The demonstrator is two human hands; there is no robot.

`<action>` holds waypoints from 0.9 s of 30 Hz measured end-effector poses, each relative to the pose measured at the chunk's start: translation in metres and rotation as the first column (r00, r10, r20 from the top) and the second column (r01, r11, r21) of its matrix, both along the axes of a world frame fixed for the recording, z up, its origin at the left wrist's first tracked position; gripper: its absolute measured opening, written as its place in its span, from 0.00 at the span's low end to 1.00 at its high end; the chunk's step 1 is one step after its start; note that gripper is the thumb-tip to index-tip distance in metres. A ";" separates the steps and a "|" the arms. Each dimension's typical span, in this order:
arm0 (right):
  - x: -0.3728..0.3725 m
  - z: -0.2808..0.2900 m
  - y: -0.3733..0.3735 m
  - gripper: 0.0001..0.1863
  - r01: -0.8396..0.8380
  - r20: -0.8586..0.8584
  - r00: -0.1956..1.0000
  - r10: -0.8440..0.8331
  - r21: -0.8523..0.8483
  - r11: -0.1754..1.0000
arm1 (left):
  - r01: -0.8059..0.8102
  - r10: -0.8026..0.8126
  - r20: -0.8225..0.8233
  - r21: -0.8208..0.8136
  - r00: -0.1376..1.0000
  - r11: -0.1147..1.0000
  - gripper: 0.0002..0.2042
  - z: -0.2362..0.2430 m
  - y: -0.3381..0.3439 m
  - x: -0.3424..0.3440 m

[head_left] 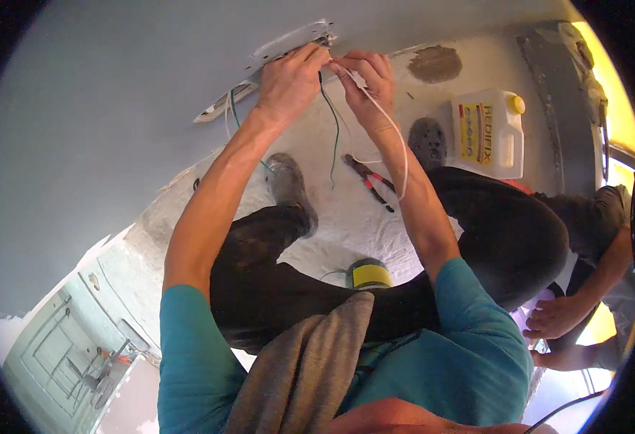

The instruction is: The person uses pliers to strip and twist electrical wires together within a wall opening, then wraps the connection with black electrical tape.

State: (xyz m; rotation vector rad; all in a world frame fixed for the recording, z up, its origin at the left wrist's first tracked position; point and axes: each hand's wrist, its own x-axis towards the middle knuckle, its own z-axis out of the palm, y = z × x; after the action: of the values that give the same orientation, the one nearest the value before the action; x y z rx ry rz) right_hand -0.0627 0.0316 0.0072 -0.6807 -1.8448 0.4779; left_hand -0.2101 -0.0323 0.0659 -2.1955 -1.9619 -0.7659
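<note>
Near, between the legs: green-and-yellow tub point(370, 275). Beyond it, pliers point(366, 173) lie loose on the floor, so a shifting foot could kick them. White wire point(392, 123) loops over the right forearm; an arm swing could snag it and tug it free. Green wire point(337, 130) dangles close by, could tangle. Far, at the wall opening point(324, 40): right hand point(370, 83) pinches the white wire's end; left hand point(290, 79) bunched alongside, can't tell what it grips.
</note>
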 end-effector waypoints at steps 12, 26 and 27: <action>0.004 0.018 0.007 0.10 -0.162 0.031 0.983 0.182 -0.332 0.929 | 0.061 -0.059 0.056 -0.029 0.997 0.998 0.09 0.001 -0.007 -0.010; 0.012 0.002 0.015 0.15 -0.430 -0.321 0.894 0.312 -0.810 0.400 | 0.048 -0.041 0.217 -0.029 0.975 0.998 0.06 -0.005 -0.002 -0.008; 0.013 0.003 0.015 0.15 -0.423 -0.329 0.890 0.315 -0.853 0.305 | 0.052 -0.040 0.217 -0.048 0.975 0.997 0.06 -0.005 -0.002 -0.008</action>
State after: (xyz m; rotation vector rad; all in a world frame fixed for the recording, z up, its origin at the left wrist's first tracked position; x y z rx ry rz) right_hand -0.0493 0.0461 0.0100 -0.8949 -1.4950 1.9370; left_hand -0.2184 -0.0344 0.0613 -2.2815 -2.0565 -1.0097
